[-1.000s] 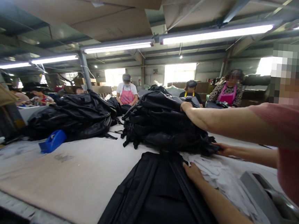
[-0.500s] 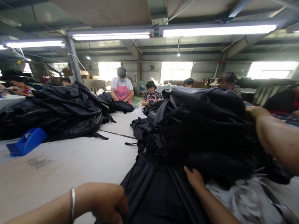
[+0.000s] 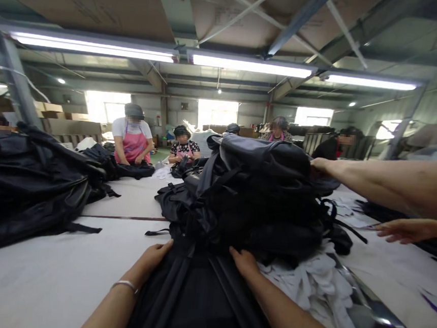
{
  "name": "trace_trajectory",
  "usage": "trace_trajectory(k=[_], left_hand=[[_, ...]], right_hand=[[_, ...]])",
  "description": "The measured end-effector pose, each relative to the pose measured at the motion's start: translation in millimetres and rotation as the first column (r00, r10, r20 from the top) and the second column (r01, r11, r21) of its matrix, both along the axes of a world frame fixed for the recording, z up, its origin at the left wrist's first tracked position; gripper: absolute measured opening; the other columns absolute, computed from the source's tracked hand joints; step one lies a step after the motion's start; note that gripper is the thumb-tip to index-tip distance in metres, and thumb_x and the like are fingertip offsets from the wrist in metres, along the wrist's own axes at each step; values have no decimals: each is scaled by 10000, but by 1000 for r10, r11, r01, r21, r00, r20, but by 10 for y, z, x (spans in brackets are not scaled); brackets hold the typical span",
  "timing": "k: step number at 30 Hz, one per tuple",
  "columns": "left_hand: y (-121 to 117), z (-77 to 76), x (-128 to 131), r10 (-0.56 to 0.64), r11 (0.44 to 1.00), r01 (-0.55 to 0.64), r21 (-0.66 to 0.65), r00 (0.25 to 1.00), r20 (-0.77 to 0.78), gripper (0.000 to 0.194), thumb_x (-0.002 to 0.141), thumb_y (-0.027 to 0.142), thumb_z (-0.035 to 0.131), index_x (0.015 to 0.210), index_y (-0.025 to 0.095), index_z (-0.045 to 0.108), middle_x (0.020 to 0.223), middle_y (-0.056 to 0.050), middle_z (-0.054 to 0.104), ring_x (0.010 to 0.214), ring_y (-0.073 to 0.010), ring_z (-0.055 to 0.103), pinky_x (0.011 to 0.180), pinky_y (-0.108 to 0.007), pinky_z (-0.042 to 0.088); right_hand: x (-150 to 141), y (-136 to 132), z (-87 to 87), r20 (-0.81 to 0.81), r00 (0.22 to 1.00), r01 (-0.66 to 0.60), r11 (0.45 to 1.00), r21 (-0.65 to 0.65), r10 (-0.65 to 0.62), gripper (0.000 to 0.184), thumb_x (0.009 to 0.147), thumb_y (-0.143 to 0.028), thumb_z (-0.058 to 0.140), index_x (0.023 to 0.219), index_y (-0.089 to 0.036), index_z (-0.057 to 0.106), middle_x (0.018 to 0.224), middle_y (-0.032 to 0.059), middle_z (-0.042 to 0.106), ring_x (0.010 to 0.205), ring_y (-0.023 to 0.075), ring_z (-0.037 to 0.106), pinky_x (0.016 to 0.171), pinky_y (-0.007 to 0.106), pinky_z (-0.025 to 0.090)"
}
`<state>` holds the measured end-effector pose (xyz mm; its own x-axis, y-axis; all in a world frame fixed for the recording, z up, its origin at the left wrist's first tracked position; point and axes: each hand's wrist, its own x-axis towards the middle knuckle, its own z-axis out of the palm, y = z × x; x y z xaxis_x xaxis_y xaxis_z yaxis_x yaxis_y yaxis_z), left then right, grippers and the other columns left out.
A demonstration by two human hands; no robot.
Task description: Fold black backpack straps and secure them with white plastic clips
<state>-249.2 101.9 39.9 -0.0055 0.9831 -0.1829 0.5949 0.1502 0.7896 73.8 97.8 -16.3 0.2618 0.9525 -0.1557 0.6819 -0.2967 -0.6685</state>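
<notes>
A flat black bag lies on the table right in front of me. My left hand rests on its top left corner, fingers stretched flat. On the top right part of the bag lies my right hand, fingers also flat against the fabric. Just beyond both hands stands a tall stack of black bags. A co-worker's arm reaches in from the right, with the hand on top of the stack; that person's other hand hovers open over the table.
A second heap of black bags fills the left side. White paper pieces and a grey metal part lie at my right. Several people in aprons work at the far end.
My left hand has moved from the bag's lower left edge up to its top, beside the stack, and opened flat. The view has swung left; the blue tape dispenser is out of sight.
</notes>
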Motion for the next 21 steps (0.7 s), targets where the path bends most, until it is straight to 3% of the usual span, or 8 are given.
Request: trace_trajectory(k=[3,5,7,10,13,21], left_hand=[[-19,-50,-52,26,969,62,-237,936,352,701,800,687,455,1025,64,684,955,-128,744,929,-263,696,824,-301,553],[-19,-104,-82,61,956,64,-288,912,405,665,775,673,503,982,70,692,918,-126,749,922,-272,698,835,-314,555],[0,-186,-110,59,971,23,-237,941,334,612,758,646,531,947,87,695,879,-107,752,919,-282,697,847,-331,551],[46,-321,-145,61,997,-56,-48,994,91,586,711,663,539,879,123,690,809,-84,746,950,-327,678,884,-384,521],[75,-388,-160,126,988,-117,102,988,-84,580,665,690,522,823,153,673,753,-83,729,955,-368,664,891,-426,499],[-2,-322,-171,147,983,-142,120,989,-32,484,618,679,478,720,249,674,748,-19,739,956,-357,669,912,-437,513]], right_hand=[[-52,83,28,-50,998,27,999,-29,-28,707,801,-669,461,1053,-44,673,1100,225,679,1038,320,650,811,350,504],[-86,91,28,-64,997,42,999,-20,-43,667,778,-635,518,1070,-53,665,1090,209,687,1004,306,665,777,333,511],[-116,61,15,-54,997,62,998,11,-61,588,790,-584,530,1051,-76,667,1076,193,692,994,304,666,770,335,507],[-154,-11,-14,-15,997,80,994,77,-80,481,821,-548,508,986,-130,679,1042,158,703,990,306,660,786,352,497],[-189,-64,-34,37,994,94,987,128,-100,458,843,-552,490,965,-150,673,1034,154,701,1013,322,645,833,384,482],[-248,-144,-17,112,987,95,976,194,-118,451,891,-547,417,960,-176,664,1000,162,710,1001,347,654,849,425,481]])
